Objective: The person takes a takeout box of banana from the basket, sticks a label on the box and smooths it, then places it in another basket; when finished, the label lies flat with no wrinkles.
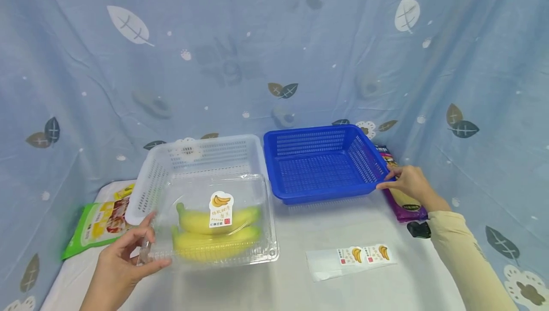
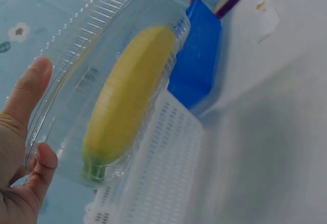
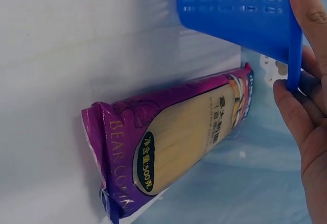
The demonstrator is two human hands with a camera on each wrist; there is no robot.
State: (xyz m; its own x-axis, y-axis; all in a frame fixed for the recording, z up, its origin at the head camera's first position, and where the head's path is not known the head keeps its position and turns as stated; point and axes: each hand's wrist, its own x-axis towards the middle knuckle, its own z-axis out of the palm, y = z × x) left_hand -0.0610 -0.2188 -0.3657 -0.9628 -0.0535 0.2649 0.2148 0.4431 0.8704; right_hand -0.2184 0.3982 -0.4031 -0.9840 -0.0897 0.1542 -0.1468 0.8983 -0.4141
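My left hand (image 1: 122,261) pinches the left edge of a clear plastic clamshell box (image 1: 266,215), thumb on one side and fingers on the other. Inside lie bananas (image 1: 214,242), and a white banana sticker (image 1: 220,211) is on the lid. The box is held up in front of a white basket (image 1: 143,191), partly covering it. At the right, my right hand (image 1: 409,184) grips the rim of a blue basket (image 1: 317,172) between thumb and fingers. In the right wrist view that basket's rim (image 3: 295,45) sits between the thumb and fingers.
A strip of banana stickers (image 1: 351,259) lies on the white tabletop (image 1: 296,287). Beneath the right forearm is a purple noodle packet (image 1: 405,203), with a small black object (image 1: 419,229) beside it. Left of the white basket lies a green packet (image 1: 96,225). Patterned blue cloth (image 1: 240,63) surrounds the table.
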